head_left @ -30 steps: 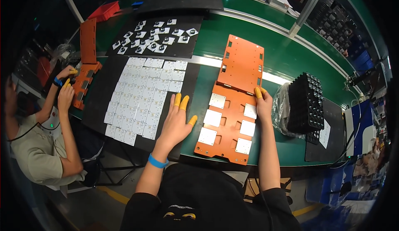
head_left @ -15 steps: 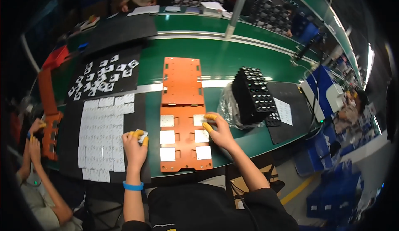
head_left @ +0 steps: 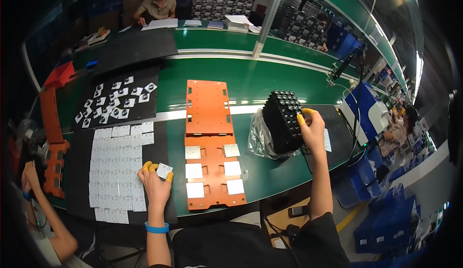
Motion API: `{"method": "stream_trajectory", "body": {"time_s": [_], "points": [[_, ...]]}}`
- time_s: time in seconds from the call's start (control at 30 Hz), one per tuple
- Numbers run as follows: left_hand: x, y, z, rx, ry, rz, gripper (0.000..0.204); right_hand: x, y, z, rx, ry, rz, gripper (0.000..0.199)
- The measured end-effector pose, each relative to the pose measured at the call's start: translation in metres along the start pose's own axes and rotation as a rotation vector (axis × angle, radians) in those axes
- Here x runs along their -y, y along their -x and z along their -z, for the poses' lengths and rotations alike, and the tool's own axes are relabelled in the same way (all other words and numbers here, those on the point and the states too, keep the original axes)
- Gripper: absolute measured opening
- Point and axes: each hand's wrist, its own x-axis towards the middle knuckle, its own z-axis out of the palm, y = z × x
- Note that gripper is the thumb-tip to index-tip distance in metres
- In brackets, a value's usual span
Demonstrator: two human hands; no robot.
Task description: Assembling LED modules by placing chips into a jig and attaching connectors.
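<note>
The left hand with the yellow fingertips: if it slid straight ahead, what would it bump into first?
Probably the orange tray. The left hand, pinching a small white square, points up and right toward the tray's near-left edge. Depth is unclear, so it might pass above it.

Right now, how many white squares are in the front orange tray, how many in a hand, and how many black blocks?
White square plates in the near orange plastic tray: 6
White square plate pinched in the left hand: 1
Black studded block touched by the right hand: 1
Total: 8
</note>
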Motion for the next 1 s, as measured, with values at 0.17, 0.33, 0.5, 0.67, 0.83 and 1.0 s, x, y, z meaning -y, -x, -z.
{"method": "stream_trajectory", "body": {"time_s": [0.17,0.33,0.5,0.67,0.83,1.0], "points": [[0.0,0.003,0.004,0.039,0.127,0.025,0.05,-0.014,-0.001,-0.021,-0.032,0.252,0.044,0.026],[0.004,0.005,-0.002,0.009,0.217,0.02,0.05,-0.018,-0.004,-0.029,-0.084,0.258,-0.052,0.02],[-0.002,0.01,0.005,-0.035,0.543,0.099,0.031,0.007,0.016,-0.027,-0.22,-0.41,-0.137,0.026],[-0.052,0.026,0.021,0.083,1.036,0.16,0.019,0.084,0.095,-0.015,0.303,-0.767,-0.174,0.026],[-0.09,0.048,0.021,0.282,1.208,0.209,0.022,0.122,0.168,-0.051,0.661,-1.159,-0.224,0.033],[-0.109,0.062,0.016,0.182,1.181,0.136,0.033,0.133,0.201,-0.068,0.583,-1.242,-0.387,0.032]]}}
